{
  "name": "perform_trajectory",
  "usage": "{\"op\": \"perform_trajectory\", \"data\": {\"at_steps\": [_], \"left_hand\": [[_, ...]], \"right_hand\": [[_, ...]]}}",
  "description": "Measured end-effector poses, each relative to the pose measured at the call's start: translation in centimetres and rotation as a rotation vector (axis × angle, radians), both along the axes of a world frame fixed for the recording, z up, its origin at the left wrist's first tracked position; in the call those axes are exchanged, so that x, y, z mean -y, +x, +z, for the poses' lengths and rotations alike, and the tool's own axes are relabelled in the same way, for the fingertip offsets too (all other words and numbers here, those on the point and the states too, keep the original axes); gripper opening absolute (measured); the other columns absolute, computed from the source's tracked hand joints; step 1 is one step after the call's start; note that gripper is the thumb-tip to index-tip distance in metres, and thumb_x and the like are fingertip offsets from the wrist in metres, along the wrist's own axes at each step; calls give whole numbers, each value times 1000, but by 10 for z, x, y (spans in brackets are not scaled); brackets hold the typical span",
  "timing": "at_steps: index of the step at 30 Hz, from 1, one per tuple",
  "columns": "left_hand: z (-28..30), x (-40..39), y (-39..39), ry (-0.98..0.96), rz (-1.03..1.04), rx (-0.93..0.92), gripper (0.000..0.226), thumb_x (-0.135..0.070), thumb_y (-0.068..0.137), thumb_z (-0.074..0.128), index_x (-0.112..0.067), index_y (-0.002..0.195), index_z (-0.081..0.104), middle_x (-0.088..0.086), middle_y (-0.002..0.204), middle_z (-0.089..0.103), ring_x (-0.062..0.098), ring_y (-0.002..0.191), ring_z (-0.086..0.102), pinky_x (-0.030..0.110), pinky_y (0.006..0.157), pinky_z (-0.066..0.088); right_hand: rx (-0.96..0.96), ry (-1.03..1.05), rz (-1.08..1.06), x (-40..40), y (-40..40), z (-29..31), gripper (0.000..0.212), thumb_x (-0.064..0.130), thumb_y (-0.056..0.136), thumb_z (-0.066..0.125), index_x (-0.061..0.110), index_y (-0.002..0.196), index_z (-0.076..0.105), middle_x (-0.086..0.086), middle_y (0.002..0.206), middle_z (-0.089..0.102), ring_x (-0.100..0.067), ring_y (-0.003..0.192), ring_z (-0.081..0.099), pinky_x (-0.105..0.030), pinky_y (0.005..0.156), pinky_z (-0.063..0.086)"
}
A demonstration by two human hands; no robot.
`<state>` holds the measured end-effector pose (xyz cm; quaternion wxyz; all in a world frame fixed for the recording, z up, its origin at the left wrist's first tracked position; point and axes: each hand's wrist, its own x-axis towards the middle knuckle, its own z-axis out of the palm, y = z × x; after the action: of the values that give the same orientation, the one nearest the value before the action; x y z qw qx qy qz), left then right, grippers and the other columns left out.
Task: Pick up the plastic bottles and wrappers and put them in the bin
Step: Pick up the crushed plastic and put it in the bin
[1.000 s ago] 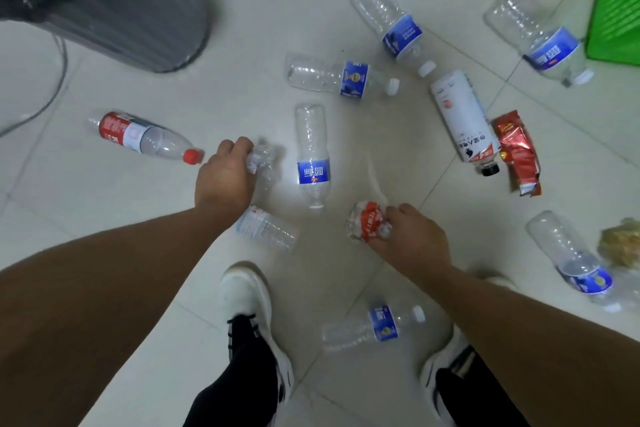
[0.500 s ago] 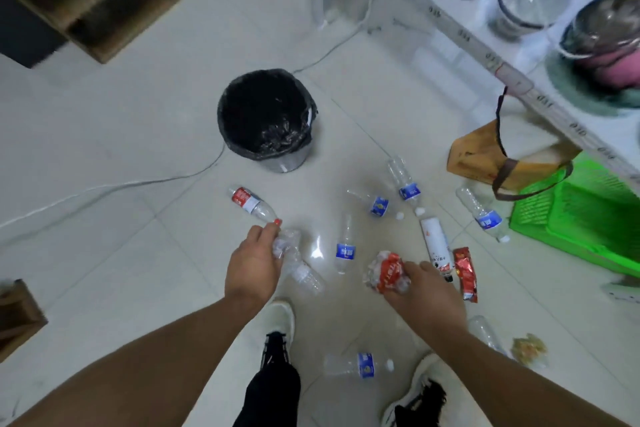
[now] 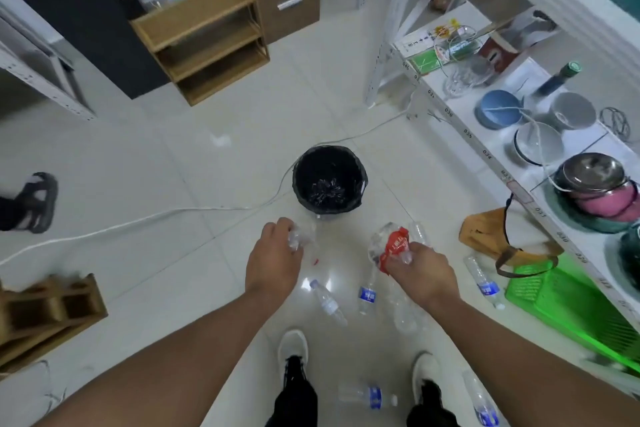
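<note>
A round bin (image 3: 329, 153) lined with a black bag stands on the tiled floor ahead of me. My left hand (image 3: 273, 262) is closed on a crumpled clear bottle (image 3: 299, 236), held just short of the bin's near side. My right hand (image 3: 420, 272) grips a crushed clear bottle with a red label (image 3: 393, 244), to the right of the bin's near edge. Several clear bottles with blue labels lie on the floor below my hands, one (image 3: 327, 302) under my left wrist, one (image 3: 367, 295) between my hands, one (image 3: 367, 395) by my shoes.
A white cable (image 3: 145, 217) crosses the floor left of the bin. A brown bag (image 3: 485, 234) and green basket (image 3: 568, 302) sit at the right under a white shelf (image 3: 464, 130) of bowls. Wooden shelves (image 3: 204, 42) stand behind. Another person's sandalled foot (image 3: 38, 201) is at the far left.
I have stood up and both hands have risen from the floor towards the bin, each still holding its bottle. The view has tilted up, so the bin now sits at centre.
</note>
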<state>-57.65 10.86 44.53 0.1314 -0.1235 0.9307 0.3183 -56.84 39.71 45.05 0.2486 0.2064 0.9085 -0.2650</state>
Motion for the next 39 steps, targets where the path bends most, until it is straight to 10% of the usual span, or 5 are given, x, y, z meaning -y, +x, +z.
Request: {"op": "perform_trajectory", "data": {"at_steps": [9,15,30,39], "left_hand": [[26,-21,-59,-53,104,10,32,-30,95,67,-48,102,41,-14,105,49,0,75,53,16,60,34],[-19,-60,-103,-24,185,56,28,-29,95,68,-40,108,46,-6,113,51,6,81,53,31,75,43],[-291,-53,-247,38,87,140,34,-21,93,70,-22,120,49,8,127,46,23,95,53,34,87,47],[-428,-59,-292,117,61,410,105,-56,88,77,-35,167,10,13,169,13,41,152,25,52,124,28]], "right_hand": [[13,-154,-71,-7,-95,15,47,73,65,67,30,84,62,11,77,68,-11,71,66,-28,61,43],[41,-181,-36,-26,-161,-44,41,64,78,66,29,98,62,11,86,65,-9,77,62,-32,70,45],[-34,-281,-215,62,-258,-278,58,40,93,74,30,138,38,-4,120,61,-25,97,64,-32,71,45],[175,-148,-140,113,-295,-430,76,61,91,42,24,154,19,-24,158,25,-51,140,34,-67,113,31]]}}
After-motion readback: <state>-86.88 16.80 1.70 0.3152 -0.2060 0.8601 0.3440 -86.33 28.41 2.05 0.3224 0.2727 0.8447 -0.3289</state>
